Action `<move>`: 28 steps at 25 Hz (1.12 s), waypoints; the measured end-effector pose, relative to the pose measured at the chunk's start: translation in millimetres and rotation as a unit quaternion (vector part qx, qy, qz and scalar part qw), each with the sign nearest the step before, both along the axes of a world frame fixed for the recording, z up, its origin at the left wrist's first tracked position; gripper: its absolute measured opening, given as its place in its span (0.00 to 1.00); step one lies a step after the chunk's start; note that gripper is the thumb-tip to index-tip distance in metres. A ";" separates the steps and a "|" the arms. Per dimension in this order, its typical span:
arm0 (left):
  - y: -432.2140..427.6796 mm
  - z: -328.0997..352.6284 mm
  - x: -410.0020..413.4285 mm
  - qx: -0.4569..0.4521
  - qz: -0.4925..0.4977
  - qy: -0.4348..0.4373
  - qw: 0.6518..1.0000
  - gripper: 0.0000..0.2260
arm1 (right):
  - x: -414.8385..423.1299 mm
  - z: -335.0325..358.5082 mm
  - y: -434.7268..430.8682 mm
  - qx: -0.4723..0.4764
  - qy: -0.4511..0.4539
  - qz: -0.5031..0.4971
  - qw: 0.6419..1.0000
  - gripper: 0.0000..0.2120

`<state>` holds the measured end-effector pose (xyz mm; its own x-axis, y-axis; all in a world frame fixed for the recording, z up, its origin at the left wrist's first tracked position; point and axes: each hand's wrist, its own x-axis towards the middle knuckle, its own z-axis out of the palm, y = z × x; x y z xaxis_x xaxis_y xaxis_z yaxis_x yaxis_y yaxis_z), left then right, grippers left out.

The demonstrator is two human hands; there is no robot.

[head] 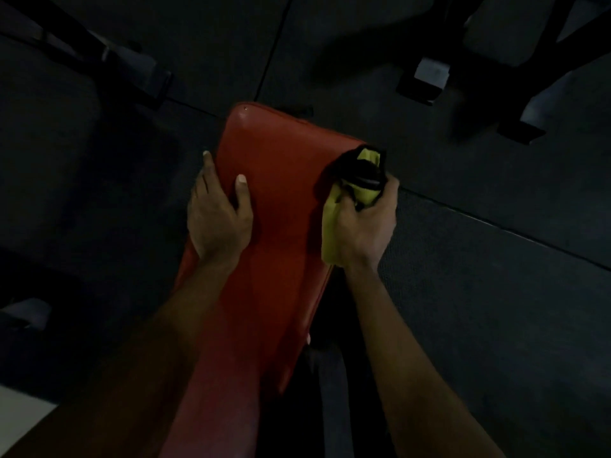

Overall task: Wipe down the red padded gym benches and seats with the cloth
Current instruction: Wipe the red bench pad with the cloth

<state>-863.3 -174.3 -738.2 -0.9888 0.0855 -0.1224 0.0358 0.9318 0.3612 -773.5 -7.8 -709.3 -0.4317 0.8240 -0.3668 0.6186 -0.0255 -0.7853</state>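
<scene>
Both forearms reach forward and down from the bottom of the view toward a red padded bench that runs away from the camera at a slight tilt to the left.

The left hand grips the bench's left edge: its thumb lies flat on the red top surface, while the fingers reach along and wrap over the side, their tips partly hidden below the edge.

The right hand is at the bench's right edge, fingers curled tightly around a bunched yellow cloth. The cloth is pressed against the side of the padding, with one fold sticking up above the hand and another trailing down under the palm near the wrist. A dark patch or band shows across the cloth's upper part; the dim light does not let me tell what it is.

Around the bench lies dark rubber floor matting with visible seams, and black equipment frames stand at the top of the view. No writing or brand can be read anywhere.
</scene>
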 end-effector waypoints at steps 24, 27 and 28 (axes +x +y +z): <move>-2.6 1.9 -12.1 -0.025 0.039 -0.080 0.996 0.31 | -144.1 15.6 39.8 0.141 -0.109 0.526 0.832 0.29; -3.6 10.5 -12.3 0.021 0.028 -0.117 0.993 0.31 | -123.6 19.7 59.6 0.135 -0.132 0.511 0.838 0.29; -6.3 11.2 -11.2 0.022 0.029 -0.124 0.992 0.32 | -120.7 20.6 60.2 0.146 -0.142 0.506 0.838 0.28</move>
